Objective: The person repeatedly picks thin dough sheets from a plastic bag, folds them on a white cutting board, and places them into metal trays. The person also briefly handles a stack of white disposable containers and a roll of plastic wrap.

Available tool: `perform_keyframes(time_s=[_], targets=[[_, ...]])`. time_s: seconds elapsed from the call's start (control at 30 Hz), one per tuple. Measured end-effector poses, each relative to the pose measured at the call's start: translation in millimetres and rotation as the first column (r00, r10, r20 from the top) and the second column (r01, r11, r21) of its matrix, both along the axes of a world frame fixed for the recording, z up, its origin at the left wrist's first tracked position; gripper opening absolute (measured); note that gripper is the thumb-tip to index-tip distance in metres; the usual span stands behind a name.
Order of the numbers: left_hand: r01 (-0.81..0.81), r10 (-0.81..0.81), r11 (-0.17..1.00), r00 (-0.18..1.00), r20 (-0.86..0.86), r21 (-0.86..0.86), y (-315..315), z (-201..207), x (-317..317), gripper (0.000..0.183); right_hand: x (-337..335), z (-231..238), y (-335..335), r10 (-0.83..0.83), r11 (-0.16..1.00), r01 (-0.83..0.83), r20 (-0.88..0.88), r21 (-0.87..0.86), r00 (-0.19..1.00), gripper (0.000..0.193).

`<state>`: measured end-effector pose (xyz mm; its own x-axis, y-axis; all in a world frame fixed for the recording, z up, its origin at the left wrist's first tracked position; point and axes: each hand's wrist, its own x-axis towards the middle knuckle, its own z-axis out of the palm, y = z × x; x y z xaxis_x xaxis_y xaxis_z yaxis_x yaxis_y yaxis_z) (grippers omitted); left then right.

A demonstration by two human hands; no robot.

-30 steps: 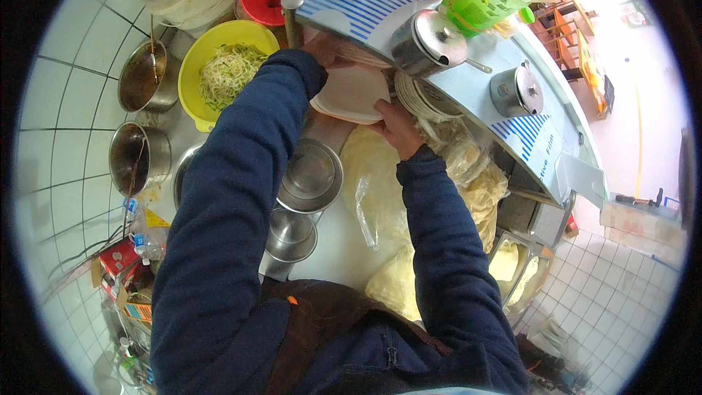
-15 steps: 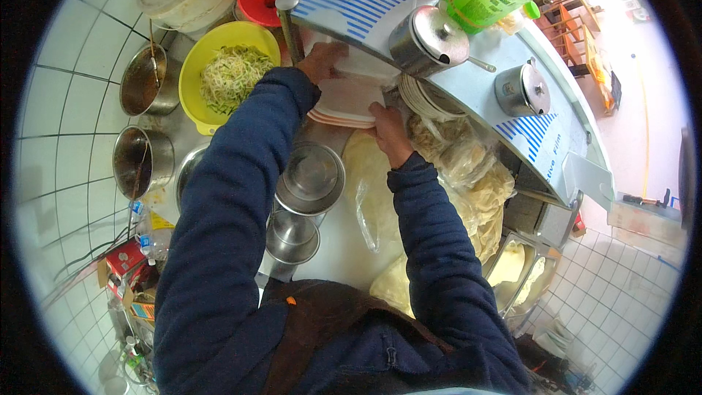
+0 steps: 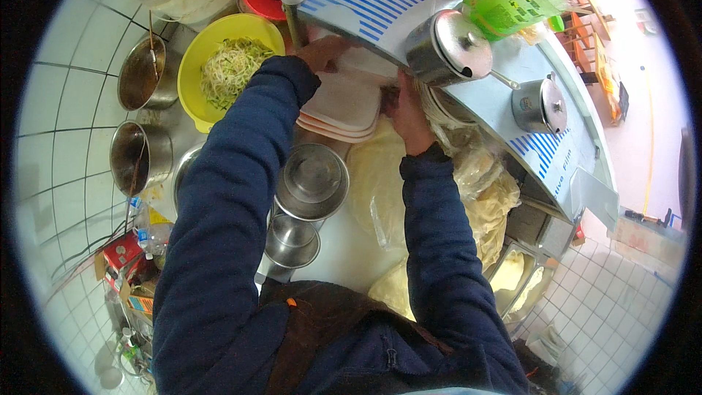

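Observation:
A stack of shallow white plastic trays or lids (image 3: 341,101) with pinkish-orange edges lies under the lip of the blue-white shelf. My left hand (image 3: 325,53) reaches in at the stack's far left side, its fingertips shaded and partly hidden by the shelf and another pale flat piece (image 3: 365,63). At the stack's right edge is my right hand (image 3: 411,118), its fingers dark and blurred beside the plates; whether they grip anything does not show. Left of my left sleeve, a yellow bowl (image 3: 191,113) holds shredded pale-green vegetables (image 3: 232,73).
Metal bowls (image 3: 313,181) stand between my forearms. Two pots (image 3: 139,159) sit by the tiled wall. Plastic-covered dough (image 3: 376,175) and stacked plates (image 3: 447,106) lie around my right wrist. The shelf (image 3: 380,18) overhangs the counter, carrying lidded metal canisters (image 3: 462,42).
My right hand has shifted right and toward the shelf edge, away from its hold on the stack's near corner. The tray stack sits slightly lower and more to the left in view.

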<state>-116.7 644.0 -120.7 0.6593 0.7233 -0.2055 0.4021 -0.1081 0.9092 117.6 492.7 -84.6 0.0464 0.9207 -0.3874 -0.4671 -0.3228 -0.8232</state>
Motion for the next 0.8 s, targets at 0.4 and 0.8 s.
perform_keyframes(time_s=[0.4,0.8], targets=[[-0.560,0.392,0.813,0.728,0.562,0.158,5.7,1.6,42.6,0.040,3.4,-69.7,18.4,-0.263,0.861,-0.412,0.954,0.299,0.143,0.040],[-0.708,0.607,0.702,0.536,0.587,-0.080,-25.7,40.4,56.3,0.034,-4.1,4.4,5.1,-0.242,0.966,0.246,0.051,-0.081,0.969,0.038]])
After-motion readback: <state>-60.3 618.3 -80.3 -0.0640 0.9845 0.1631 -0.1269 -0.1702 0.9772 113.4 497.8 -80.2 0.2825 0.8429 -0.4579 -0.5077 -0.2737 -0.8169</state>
